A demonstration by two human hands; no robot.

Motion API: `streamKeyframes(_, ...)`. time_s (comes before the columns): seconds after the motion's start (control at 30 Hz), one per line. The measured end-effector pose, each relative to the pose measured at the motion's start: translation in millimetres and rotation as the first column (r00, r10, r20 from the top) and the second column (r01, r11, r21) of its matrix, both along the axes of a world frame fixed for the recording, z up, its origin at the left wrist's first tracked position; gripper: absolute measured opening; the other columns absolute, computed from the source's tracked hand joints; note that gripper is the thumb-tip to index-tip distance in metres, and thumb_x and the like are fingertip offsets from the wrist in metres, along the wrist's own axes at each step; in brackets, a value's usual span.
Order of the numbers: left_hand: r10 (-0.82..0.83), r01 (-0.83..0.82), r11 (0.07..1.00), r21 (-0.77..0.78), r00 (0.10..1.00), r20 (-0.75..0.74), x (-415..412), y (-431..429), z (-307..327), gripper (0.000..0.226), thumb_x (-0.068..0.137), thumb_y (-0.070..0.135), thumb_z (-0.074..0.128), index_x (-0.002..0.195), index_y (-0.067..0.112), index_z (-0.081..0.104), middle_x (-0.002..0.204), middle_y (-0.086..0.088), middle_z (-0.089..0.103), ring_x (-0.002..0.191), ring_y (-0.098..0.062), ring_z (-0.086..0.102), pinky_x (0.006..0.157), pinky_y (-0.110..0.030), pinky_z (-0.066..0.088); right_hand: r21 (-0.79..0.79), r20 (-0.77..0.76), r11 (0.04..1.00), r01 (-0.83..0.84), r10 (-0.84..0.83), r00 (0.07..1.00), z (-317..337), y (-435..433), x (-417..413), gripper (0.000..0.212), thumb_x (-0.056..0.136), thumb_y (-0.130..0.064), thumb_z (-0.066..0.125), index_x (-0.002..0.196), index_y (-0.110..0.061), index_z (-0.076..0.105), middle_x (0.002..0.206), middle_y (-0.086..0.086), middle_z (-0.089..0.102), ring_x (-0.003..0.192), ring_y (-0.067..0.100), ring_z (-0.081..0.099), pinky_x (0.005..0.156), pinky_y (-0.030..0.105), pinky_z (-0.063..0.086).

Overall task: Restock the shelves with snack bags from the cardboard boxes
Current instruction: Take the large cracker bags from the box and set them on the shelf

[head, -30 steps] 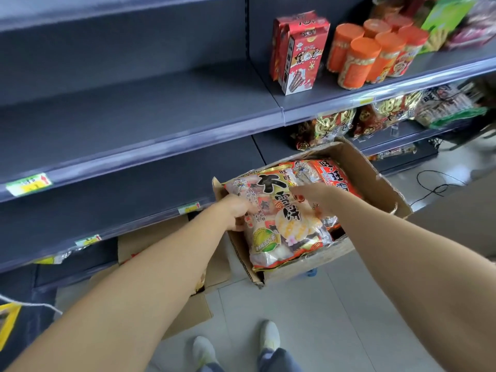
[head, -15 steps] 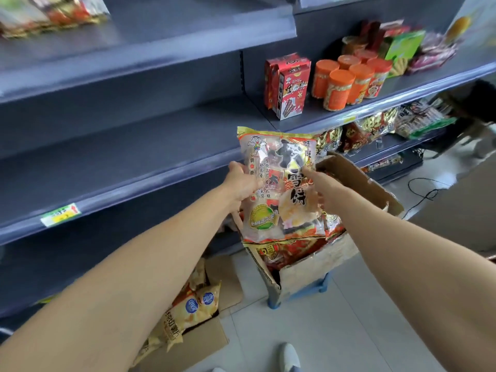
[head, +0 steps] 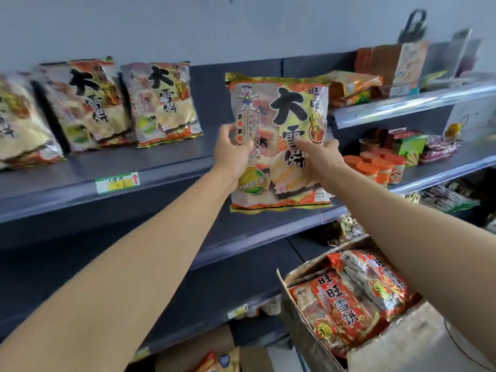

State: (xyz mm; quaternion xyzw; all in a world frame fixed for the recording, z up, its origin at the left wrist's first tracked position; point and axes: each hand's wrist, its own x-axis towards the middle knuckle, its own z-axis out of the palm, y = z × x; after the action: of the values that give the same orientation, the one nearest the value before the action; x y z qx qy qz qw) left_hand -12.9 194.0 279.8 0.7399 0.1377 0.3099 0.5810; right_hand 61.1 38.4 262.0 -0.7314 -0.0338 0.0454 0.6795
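Both hands are holding one snack bag (head: 279, 140) upright in the air, in front of the top shelf (head: 171, 162). The left hand (head: 233, 154) is gripping the bag's left edge, thumb on the front and fingers wrapped behind. The right hand (head: 320, 159) is gripping the lower right part, its fingertips (head: 299, 143) pressing on the printed face. Each grip is clamped on the bag.

Three bags of the same print (head: 161, 103) are leaning upright on the top shelf to the left, the leftmost one cut by the frame edge. Between the third of these and the held bag, a bare stretch of shelf is showing, running up to the divider where the next section begins. A green and yellow price tag (head: 117, 183) is sitting on the shelf's front lip.

The shelf below (head: 255, 237) is showing bare along its left section. On the right section, at least five orange-lidded jars (head: 375, 167) are standing in a cluster, with other packets beside them, too blurred to count.

At lower right, one open cardboard box (head: 389, 347) is holding at least two red snack bags (head: 346, 304) lying flat; the right forearm is crossing over it. A second cardboard box (head: 204, 347) is lying at the bottom edge, with a yellow packet partly showing.
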Motion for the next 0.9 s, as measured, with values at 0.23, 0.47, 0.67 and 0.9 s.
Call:
streamKeyframes(0.23, 0.036, -0.036, 0.999, -0.007, 0.997, 0.069, 6.6, 73.2, 44.7, 0.059, 0.09, 0.001, 0.056, 0.142, 0.021, 0.037, 0.126, -0.005, 0.055, 0.115, -0.024, 0.057, 0.097, -0.044, 0.05, 0.061, 0.216, 0.996, -0.072, 0.058, 0.975, 53.0, 73.6, 18.5, 0.062, 0.074, -0.048, 0.072, 0.113, -0.021, 0.033, 0.125, 0.005, 0.052, 0.108, 0.022, 0.056, 0.097, 0.043, 0.047)
streamKeyframes(0.47, 0.095, -0.097, 0.994, 0.04, 0.995, 0.037, 52.2, 126.6, 76.2, 0.078, 0.088, -0.007, 0.055, 0.151, 0.024, 0.019, 0.149, -0.008, 0.039, 0.126, -0.024, 0.05, 0.1, -0.034, 0.046, 0.087, 0.351, 0.985, -0.152, 0.112, 0.93, 86.8, 133.7, 77.8, 0.074, 0.055, -0.057, 0.071, 0.112, -0.023, 0.036, 0.118, 0.005, 0.055, 0.103, 0.025, 0.06, 0.093, 0.048, 0.05)
streamKeyframes(0.67, 0.079, -0.079, 0.997, 0.007, 0.996, -0.046, 111.0, 149.7, 88.1, 0.085, 0.087, -0.009, 0.053, 0.151, 0.034, 0.015, 0.137, -0.009, 0.053, 0.092, -0.021, 0.06, 0.075, -0.033, 0.046, 0.041, 0.433, 0.984, -0.175, 0.141, 0.89, 99.1, 162.9, 148.1, 0.072, 0.052, -0.056, 0.07, 0.107, -0.03, 0.032, 0.117, 0.006, 0.054, 0.103, 0.025, 0.06, 0.092, 0.049, 0.051)
streamKeyframes(0.9, 0.043, -0.052, 0.998, -0.047, 0.985, -0.168, 182.0, 165.5, 82.5, 0.081, 0.092, -0.009, 0.048, 0.152, 0.028, 0.008, 0.135, -0.012, 0.051, 0.103, -0.023, 0.058, 0.098, -0.044, 0.046, -0.217, 0.359, 0.973, -0.082, 0.158, 0.92, 95.5, 191.2, 231.7, 0.082, 0.074, -0.052, 0.068, 0.139, -0.027, 0.025, 0.137, 0.011, 0.038, 0.129, 0.035, 0.035, 0.107, 0.05, 0.035)
